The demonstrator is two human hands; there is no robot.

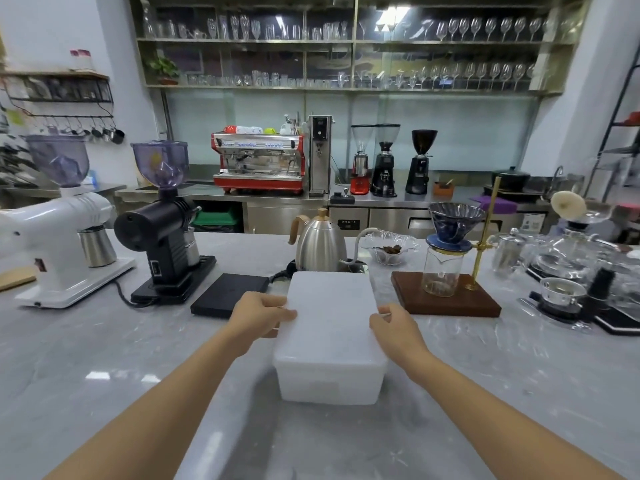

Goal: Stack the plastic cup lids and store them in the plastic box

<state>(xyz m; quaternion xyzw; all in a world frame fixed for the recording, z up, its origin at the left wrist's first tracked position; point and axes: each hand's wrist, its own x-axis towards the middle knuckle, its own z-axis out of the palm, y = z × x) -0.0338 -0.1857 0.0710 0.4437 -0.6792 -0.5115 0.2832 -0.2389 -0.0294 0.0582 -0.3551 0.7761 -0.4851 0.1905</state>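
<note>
A frosted white plastic box (329,379) stands on the grey marble counter in front of me, with its flat lid (330,310) lying on top. My left hand (259,313) grips the lid's left edge, thumb on top and fingers curled under the rim. At the right edge, my right hand (394,323) holds the lid the same way. The box walls are cloudy, so its contents are hidden. No cup lids show anywhere on the counter.
Behind the box stand a steel gooseneck kettle (320,245) and a black scale (230,294). A black grinder (162,233) and a white grinder (59,237) stand left. A pour-over stand on a wooden base (446,296) and glassware (554,261) stand right.
</note>
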